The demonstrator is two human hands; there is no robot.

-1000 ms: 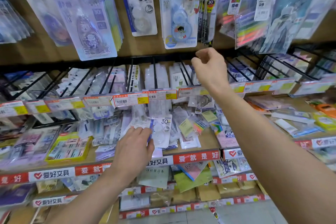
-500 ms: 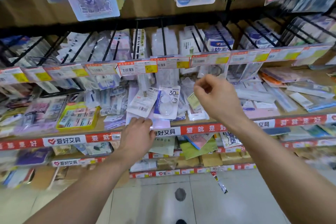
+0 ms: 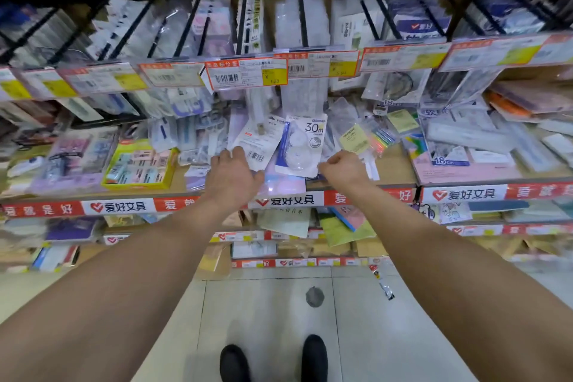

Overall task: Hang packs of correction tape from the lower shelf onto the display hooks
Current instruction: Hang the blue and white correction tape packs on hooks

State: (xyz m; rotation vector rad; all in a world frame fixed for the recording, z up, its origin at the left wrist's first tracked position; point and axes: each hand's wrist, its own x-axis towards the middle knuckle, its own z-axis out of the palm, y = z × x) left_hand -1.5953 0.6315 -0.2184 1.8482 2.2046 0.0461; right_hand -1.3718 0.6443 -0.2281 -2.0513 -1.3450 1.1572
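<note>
Lower shelf (image 3: 391,166): runs left to right across the view and carries a loose pile (image 3: 356,121) of stationery packs lying flat and overlapping.

Hooks (image 3: 302,20): black rods on the rail above and beyond the shelf, most already loaded, with price tags (image 3: 248,74) across their near ends.

30m pack (image 3: 302,146): correction tape in a clear blister on a printed card, lying face up at the middle of the shelf, near its front edge, not yet on a hook. Just to its left lies a card pack (image 3: 251,146), back upward with the barcode showing; it may be the same item.

Left hand (image 3: 232,172): fingers (image 3: 237,153) lie roughly straight on the card pack, thumb spread toward the right. It holds nothing.

Right hand (image 3: 341,167): fingers (image 3: 333,161) are curled, at the near right corner of the 30m pack. Whether they pinch that corner cannot be told.

Handling, as a judgement:
- The pack is light.
- The card is thin and bends.
- The blister is slick and dents if squeezed.
- Best hold is a pinch on the flat card edge beside the blister.
- Leave the far end free, where the hang hole should be; the hole is not visible.
- Neighbouring packs may slide when one is drawn out.
</note>
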